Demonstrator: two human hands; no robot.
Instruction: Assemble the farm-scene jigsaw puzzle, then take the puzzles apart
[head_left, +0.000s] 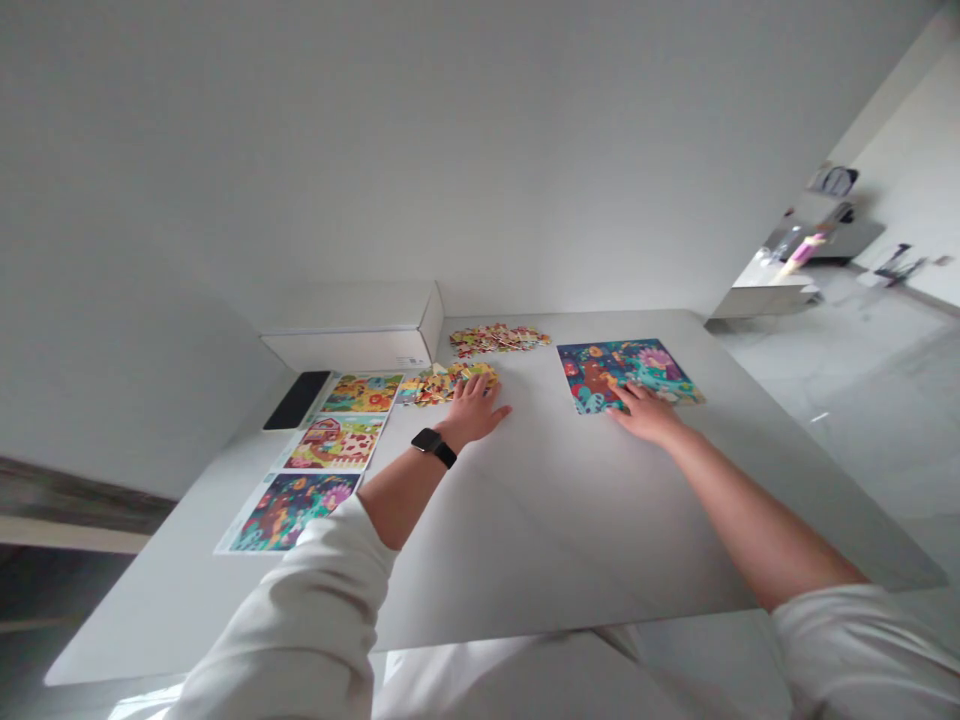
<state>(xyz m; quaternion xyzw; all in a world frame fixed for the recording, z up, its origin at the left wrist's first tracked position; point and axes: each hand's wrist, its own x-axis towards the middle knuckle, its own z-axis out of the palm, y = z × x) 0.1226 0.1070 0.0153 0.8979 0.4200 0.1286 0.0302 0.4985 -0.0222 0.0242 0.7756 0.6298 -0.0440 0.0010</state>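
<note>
My left hand (474, 408), with a black watch (433, 446) on its wrist, lies with fingers spread at a pile of yellow-toned jigsaw pieces (435, 386). Its fingertips cover part of that pile. Behind it sits a second pile of reddish jigsaw pieces (499, 338) near the wall. On the right, my right hand (643, 412) rests flat with fingers stretched over the front edge of a sea-themed jigsaw puzzle (611, 362). The puzzle lies flat and looks assembled, showing dark blue, teal and pink. My right hand hides part of its lower side.
Three printed picture sheets (334, 442) lie in a row on the left of the white table (540, 530). Beside them is a black phone (298, 400). A white box (352, 345) stands behind against the wall (495, 150). Blurred items sit on a far shelf at right.
</note>
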